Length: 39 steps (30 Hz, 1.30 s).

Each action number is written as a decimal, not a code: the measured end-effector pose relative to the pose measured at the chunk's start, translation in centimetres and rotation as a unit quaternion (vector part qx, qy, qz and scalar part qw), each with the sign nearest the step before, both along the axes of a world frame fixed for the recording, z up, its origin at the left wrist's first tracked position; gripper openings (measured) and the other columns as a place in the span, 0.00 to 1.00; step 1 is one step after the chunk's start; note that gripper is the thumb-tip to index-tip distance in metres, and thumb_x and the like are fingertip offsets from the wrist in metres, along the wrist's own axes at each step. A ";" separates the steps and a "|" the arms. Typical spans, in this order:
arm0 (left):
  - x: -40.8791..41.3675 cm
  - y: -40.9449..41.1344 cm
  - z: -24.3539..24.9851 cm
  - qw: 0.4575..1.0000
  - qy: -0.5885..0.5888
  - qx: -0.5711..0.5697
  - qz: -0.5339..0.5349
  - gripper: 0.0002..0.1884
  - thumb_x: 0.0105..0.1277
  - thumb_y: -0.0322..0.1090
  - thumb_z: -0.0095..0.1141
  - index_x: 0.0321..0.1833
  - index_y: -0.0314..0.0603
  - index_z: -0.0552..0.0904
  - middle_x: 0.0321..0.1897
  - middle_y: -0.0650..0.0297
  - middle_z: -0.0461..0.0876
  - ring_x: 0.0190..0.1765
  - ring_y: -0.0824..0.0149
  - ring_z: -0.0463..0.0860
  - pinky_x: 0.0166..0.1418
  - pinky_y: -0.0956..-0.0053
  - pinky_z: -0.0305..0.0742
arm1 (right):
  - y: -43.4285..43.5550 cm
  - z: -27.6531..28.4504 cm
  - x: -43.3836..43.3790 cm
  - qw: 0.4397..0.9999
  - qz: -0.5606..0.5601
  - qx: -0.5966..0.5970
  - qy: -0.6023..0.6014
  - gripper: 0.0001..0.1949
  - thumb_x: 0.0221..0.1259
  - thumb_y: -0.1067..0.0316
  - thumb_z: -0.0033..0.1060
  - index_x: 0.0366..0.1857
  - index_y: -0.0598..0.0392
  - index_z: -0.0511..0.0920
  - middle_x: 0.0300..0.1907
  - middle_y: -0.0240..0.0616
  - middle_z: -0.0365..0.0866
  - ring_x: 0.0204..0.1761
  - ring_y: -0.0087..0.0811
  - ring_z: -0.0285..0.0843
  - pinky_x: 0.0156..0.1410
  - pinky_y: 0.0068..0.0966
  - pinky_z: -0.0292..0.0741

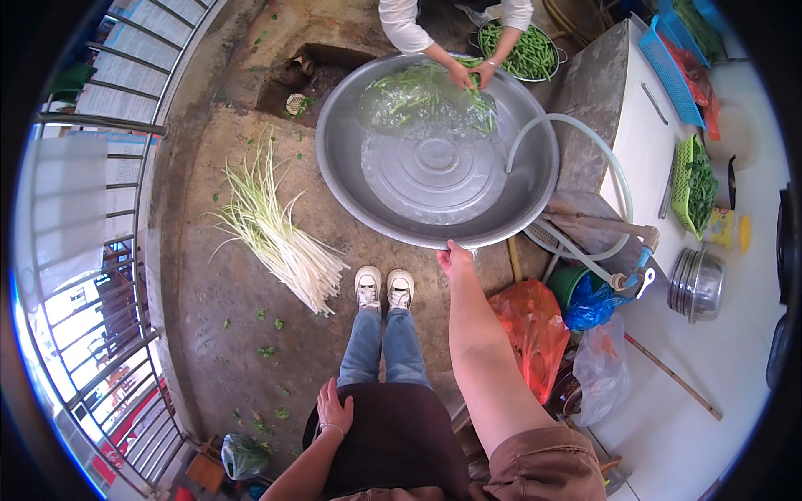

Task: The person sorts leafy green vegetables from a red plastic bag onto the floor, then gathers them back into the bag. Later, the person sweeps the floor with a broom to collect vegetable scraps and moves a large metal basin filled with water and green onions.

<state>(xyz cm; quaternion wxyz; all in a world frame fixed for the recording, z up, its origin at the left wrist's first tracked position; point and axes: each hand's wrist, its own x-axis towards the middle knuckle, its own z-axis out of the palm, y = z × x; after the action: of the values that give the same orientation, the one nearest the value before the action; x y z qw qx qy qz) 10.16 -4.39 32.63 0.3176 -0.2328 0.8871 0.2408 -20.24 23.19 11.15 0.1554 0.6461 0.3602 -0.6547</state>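
Observation:
My right hand (455, 257) grips the near rim of a large, round metal basin (432, 194), fingers under the edge. Water and long green vegetables (407, 100) lie towards the basin's far side, and its ringed bottom shows nearer me. My left hand (335, 410) rests on the dark apron (395, 432) over my thigh and holds nothing. Across the basin, another person's hands (473, 74) hold a bunch of greens at the water. A clear hose (577, 123) hangs over the right rim, its end inside the basin.
White-stemmed garlic chives (288, 250) lie on the wet floor at left. A drain pit (307, 81) opens behind them. Green beans (520, 53) fill a colander at the far right. A tap (626, 280), an orange bag (532, 329) and a white counter (677, 351) line my right; metal railings (103, 122) stand left.

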 end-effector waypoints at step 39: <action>-1.7 3.2 4.1 0.976 -0.196 -0.059 -0.081 0.37 0.58 0.57 0.46 0.68 0.47 0.55 0.66 0.54 0.55 0.69 0.53 0.52 0.67 0.44 0.44 | 2.1 2.7 0.3 1.000 -0.018 0.006 0.003 0.06 0.62 0.70 0.49 0.36 0.61 0.69 0.28 0.44 0.75 0.25 0.35 0.75 0.21 0.19 0.72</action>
<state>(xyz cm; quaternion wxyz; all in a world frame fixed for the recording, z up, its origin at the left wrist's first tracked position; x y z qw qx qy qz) 8.46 -1.14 36.75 0.4893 -0.2206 0.8363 0.1115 -19.96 25.27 13.89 0.1390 0.6516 0.3526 -0.6571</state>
